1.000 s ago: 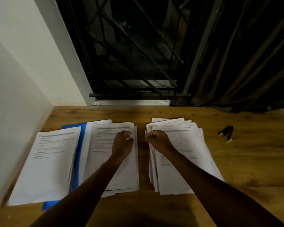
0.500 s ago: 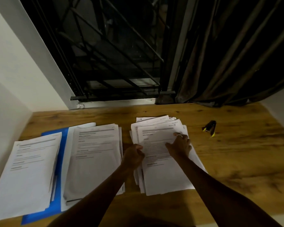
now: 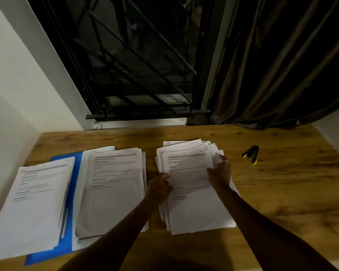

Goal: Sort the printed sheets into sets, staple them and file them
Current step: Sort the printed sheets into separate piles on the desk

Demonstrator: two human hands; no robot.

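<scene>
Three stacks of printed white sheets lie on a wooden desk [image 3: 282, 192]. The loose right stack [image 3: 192, 212] is fanned out unevenly. My left hand [image 3: 160, 187] pinches the left edge of its top sheet. My right hand [image 3: 220, 173], a ring on one finger, grips the sheets at the stack's right edge. The middle stack [image 3: 112, 190] and the left stack [image 3: 31, 204] lie flat, partly over a blue folder [image 3: 71, 192]. A black and yellow stapler [image 3: 250, 154] sits on the desk to the right of my right hand.
A white wall [image 3: 12, 114] runs along the desk's left side. A dark barred window [image 3: 135, 65] and a brown curtain [image 3: 282, 65] stand behind the desk. Bare wood lies to the right of the right stack.
Both hands have moved onto the right stack: the left from the middle stack to its left edge, the right across to its right edge. The camera has turned to the right.
</scene>
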